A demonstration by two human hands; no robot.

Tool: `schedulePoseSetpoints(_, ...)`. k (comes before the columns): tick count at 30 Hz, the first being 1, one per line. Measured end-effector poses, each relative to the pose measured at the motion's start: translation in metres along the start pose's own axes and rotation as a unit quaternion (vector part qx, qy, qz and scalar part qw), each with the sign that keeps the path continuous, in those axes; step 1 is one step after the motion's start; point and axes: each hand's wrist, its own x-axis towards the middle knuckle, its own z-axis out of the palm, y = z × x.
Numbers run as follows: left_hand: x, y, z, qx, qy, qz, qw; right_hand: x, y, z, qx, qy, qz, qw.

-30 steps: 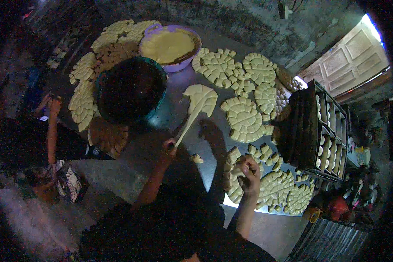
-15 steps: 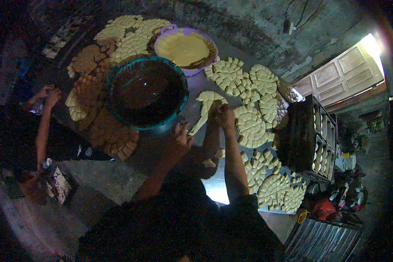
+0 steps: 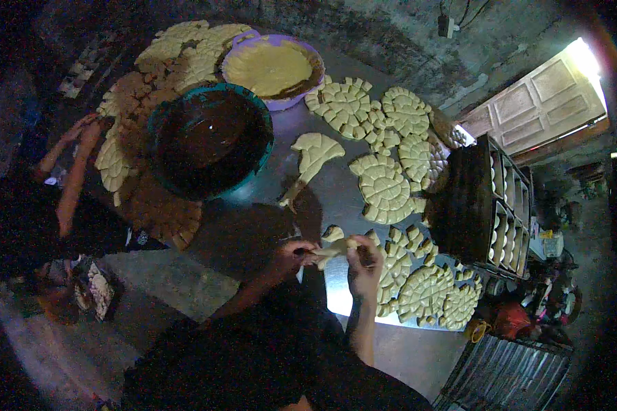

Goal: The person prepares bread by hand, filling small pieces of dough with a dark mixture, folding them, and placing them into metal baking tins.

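Close to my body, over the table's near edge, my left hand (image 3: 300, 252) and my right hand (image 3: 365, 260) are brought together. Between them stretches a small piece of pale dough (image 3: 330, 252), with the closed fingers of both hands on its ends; the dim light blurs the finger details. Beyond my hands lies a flat, torn sheet of dough (image 3: 315, 152) with a thin tail toward me, touched by neither hand. A small dough lump (image 3: 332, 233) rests on the table just past my fingers.
A teal basin (image 3: 270, 140) with a dark filling and a purple basin (image 3: 281, 104) with a yellow one stand at the back left. Pale dough rounds (image 3: 384, 188) cover the right side, brown pieces (image 3: 168, 222) the left. Another person's arm (image 3: 72, 192) is at left; a dark rack (image 3: 469, 205) stands right.
Both hands have left the dough sheet and come back toward my body, now with a small dough piece between them. The sheet stays on the table. The view has shifted slightly.
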Motion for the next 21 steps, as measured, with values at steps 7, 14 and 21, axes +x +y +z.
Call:
schedulePoseSetpoints(7,-0.029,0.045,-0.036,0.425,0.223,-0.136,0.867,0.054,-0.015,-0.048,0.044,-0.026,-0.009,0.999)
schedulePoseSetpoints(14,0.029,0.051,-0.045,0.607,0.255,0.006,0.753,0.177,0.071,-0.022,-0.394,-0.086,-0.220,0.888)
schedulePoseSetpoints(21,0.155,-0.076,-0.077,0.599,0.270,0.058,0.752,0.229,0.128,0.036,-0.474,-0.021,-0.188,0.860)
